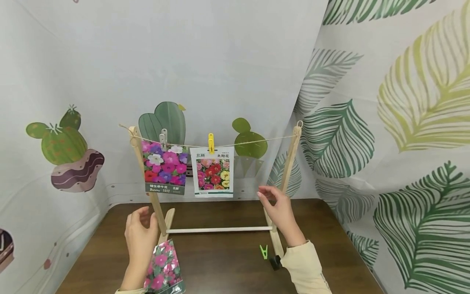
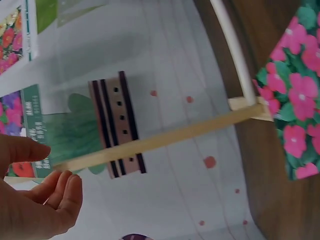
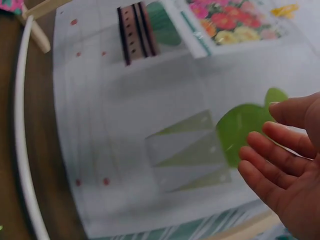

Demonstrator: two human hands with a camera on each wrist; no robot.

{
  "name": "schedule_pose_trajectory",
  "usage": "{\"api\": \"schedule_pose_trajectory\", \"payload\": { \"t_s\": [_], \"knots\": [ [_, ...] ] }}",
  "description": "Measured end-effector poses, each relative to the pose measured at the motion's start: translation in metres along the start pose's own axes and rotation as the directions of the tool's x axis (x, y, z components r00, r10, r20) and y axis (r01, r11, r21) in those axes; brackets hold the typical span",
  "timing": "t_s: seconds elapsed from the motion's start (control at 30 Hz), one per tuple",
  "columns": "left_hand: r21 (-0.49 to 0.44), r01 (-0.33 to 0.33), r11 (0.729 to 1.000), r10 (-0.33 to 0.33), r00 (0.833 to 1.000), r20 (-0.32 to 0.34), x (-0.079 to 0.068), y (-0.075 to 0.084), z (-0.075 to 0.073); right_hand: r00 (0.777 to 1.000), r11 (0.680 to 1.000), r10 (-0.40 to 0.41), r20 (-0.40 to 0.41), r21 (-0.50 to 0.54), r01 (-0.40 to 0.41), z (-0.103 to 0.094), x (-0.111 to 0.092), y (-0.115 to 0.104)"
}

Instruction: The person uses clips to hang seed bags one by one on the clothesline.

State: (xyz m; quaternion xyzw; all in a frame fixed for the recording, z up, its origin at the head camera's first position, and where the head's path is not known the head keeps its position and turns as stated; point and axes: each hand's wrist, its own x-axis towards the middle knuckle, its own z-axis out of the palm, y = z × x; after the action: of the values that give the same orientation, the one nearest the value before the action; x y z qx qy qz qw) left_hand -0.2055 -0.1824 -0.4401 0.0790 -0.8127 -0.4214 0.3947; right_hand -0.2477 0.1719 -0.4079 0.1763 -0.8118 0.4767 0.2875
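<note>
Two flower seed packets hang from a string (image 1: 253,143) tied between wooden posts. A grey clothespin (image 1: 163,139) holds the purple-and-pink packet (image 1: 165,167); a yellow clothespin (image 1: 211,143) holds the white-bordered packet (image 1: 213,173). Beside the left post (image 1: 158,208), my left hand (image 1: 139,232) is raised with loosely bent fingers and nothing in them. My right hand (image 1: 280,210), also holding nothing, is in the air near the right post (image 1: 290,163), fingers relaxed. A third packet with pink flowers (image 1: 167,265) lies on the table by my left wrist, partly hidden by it.
A white crossbar (image 1: 220,230) joins the stand's two feet low over the brown table (image 1: 220,265). On the right, a green clothespin (image 1: 264,252) lies near the right foot (image 1: 277,244), with a small black object (image 1: 275,262) by my sleeve. Patterned cloth hangs behind.
</note>
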Motion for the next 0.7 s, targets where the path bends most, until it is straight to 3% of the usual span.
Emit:
{"api": "schedule_pose_trajectory", "payload": {
  "t_s": [0.2,0.37,0.5,0.7],
  "knots": [
    [0.116,0.026,0.993,-0.040,0.992,0.120,-0.005,-0.020,-0.004,0.994,0.994,0.104,0.027,-0.026,-0.103,0.003,-0.012,0.026],
    [0.205,0.041,0.978,-0.086,0.973,0.215,-0.009,-0.039,-0.005,0.975,0.976,0.215,0.058,-0.033,-0.214,0.008,-0.021,0.046],
    [0.266,0.053,0.963,-0.133,0.947,0.294,-0.012,-0.053,-0.006,0.960,0.963,0.268,0.075,-0.052,-0.265,0.013,-0.027,0.059],
    [0.353,0.064,0.933,-0.213,0.890,0.403,-0.018,-0.070,-0.010,0.938,0.946,0.321,0.129,-0.081,-0.312,0.019,-0.042,0.074]
  ]
}}
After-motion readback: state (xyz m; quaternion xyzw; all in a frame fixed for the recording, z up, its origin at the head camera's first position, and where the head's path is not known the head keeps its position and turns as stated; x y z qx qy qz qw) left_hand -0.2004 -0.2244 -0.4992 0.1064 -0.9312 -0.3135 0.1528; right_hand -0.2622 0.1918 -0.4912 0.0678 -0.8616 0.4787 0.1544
